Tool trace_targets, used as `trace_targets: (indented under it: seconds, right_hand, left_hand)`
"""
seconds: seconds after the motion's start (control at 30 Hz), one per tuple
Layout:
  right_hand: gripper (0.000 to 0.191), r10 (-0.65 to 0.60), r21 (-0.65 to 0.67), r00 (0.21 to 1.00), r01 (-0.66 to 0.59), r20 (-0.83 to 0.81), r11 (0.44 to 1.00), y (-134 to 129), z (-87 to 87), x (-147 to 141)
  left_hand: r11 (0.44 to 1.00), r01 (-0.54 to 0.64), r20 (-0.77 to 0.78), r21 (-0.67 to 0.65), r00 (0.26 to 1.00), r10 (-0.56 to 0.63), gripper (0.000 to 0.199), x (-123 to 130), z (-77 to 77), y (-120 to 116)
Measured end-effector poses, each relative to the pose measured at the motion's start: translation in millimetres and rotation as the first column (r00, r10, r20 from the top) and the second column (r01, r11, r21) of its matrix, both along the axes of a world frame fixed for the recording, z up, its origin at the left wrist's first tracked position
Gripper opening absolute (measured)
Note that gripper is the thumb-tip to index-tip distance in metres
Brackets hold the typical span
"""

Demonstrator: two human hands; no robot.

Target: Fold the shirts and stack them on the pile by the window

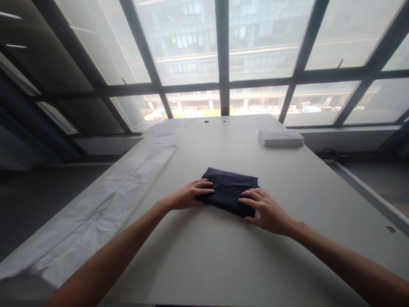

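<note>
My left hand and right hand lie flat, fingers spread, gripping nothing, pressing the folded dark navy cloth between them on the pale surface.

Pale tabletop, long, running toward the window. Directly on it: a folded dark navy cloth near centre; a stack of folded white cloths at far right; crumpled clear plastic sheeting along the left edge.

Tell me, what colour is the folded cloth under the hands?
Dark navy cloth, plain; head view.
</note>
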State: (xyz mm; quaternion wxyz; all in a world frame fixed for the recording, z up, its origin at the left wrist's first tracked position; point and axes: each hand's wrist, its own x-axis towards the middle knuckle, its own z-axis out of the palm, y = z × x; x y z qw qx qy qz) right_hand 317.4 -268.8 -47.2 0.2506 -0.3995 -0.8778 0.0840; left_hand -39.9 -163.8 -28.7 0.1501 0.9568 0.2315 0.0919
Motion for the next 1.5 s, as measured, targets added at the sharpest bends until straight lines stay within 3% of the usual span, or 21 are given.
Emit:
trace_targets:
  seconds: [0.1,0.23,0.37,0.43,0.6,0.67,0.77,0.87,0.97,1.07,1.2,1.3,1.4,1.5]
  right_hand:
    - [0.028,-0.038,0.02,0.999,0.038,-0.009,0.999,6.8,0.4,-5.2]
    - [0.018,-0.171,0.054,0.985,0.173,-0.028,0.984,10.6,7.7,-8.9]
    - [0.03,-0.183,0.086,0.981,0.177,0.058,0.98,-1.9,3.8,-18.9]
    - [0.024,-0.202,0.1,0.975,0.193,0.087,0.976,-4.1,4.3,-21.8]
    - [0.022,-0.296,0.297,0.948,0.252,0.114,0.921,0.7,17.4,-25.2]
    - [0.022,-0.267,0.306,0.944,0.2,0.194,0.931,-4.3,13.8,-28.7]
    - [0.02,-0.176,0.208,0.941,0.118,0.29,0.971,-18.1,1.2,-32.8]
    - [0.009,-0.127,0.065,0.97,0.116,0.206,0.991,-22.1,3.3,-33.5]
    - [0.022,-0.219,0.02,0.975,0.219,0.029,0.976,-3.7,22.1,-42.5]
    - [0.033,-0.416,0.032,0.907,0.419,-0.07,0.907,27.6,28.6,-68.7]
    - [0.054,-0.524,-0.031,0.848,0.528,0.082,0.849,55.3,-1.3,-99.9]
    - [0.067,-0.543,-0.104,0.825,0.561,0.157,0.821,58.3,-27.8,-93.2]
    - [0.079,-0.591,-0.148,0.785,0.617,0.186,0.773,54.7,-40.9,-66.3]
    - [0.081,-0.632,-0.214,0.743,0.669,0.22,0.712,53.0,-44.0,-37.8]
  left_hand:
    - [0.998,-0.006,0.015,0.058,1.0,0.005,0.05,0.4,-0.8,7.6]
    - [0.987,0.012,-0.041,0.16,0.999,-0.006,0.068,6.1,-1.7,10.3]
    - [0.975,0.037,-0.11,0.22,0.994,-0.013,0.068,8.8,-6.7,10.7]
    - [0.964,0.027,-0.107,0.263,0.994,0.002,0.062,9.7,-5.9,12.2]
    - [0.912,-0.061,0.048,0.406,0.998,0.046,0.05,13.7,-3.2,10.0]
    - [0.916,-0.042,0.053,0.399,0.998,0.023,0.052,11.7,-8.7,4.7]
    - [0.954,0.011,-0.018,0.298,1.0,-0.006,0.059,2.1,-15.0,-6.4]
    - [0.989,-0.004,-0.085,0.148,0.996,0.017,0.057,-3.9,-3.4,-16.3]
    - [0.997,-0.055,-0.045,0.056,0.997,0.057,0.054,14.2,16.3,-17.3]
    - [0.968,-0.23,0.115,0.103,0.969,0.218,0.044,56.6,15.6,-5.4]
    - [0.96,-0.23,-0.017,0.159,0.972,0.235,0.052,102.5,-19.7,19.1]
    - [0.958,-0.23,-0.078,0.172,0.966,0.246,0.052,107.1,-42.9,31.5]
    - [0.951,-0.26,-0.057,0.17,0.96,0.273,0.055,99.5,-49.5,38.0]
    - [0.941,-0.315,-0.088,0.124,0.941,0.327,0.06,90.9,-45.1,47.0]
